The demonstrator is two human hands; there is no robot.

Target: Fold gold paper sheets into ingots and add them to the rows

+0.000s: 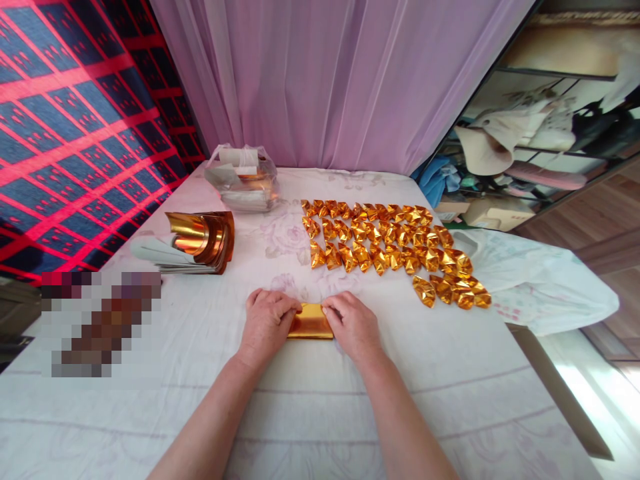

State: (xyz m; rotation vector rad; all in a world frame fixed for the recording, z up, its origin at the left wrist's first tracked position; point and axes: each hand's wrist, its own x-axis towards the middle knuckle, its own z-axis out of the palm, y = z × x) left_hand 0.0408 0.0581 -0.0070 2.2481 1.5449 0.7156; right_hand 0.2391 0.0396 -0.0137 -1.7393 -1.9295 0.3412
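Observation:
A shiny gold foil paper (311,323), folded into a flat strip, lies on the cloth-covered table (210,413) in front of me. At its left end, my left hand (267,320) pinches the far corner between thumb and fingers. My right hand (354,323) grips the opposite end in the same way, fingers curled. Beyond and to the right stand several rows of folded gold foil pieces (379,259), shaped like small ingots. To the left rests a curled stack of gold foil sheets (220,240) with pale backs.
A clear plastic bag (243,180) of papers sits at the far left, near the purple curtain (310,80). A white plastic bag (555,277) hangs by the right table edge. Shelves (555,150) with hats and boxes stand on the right. Part of the left side is pixelated.

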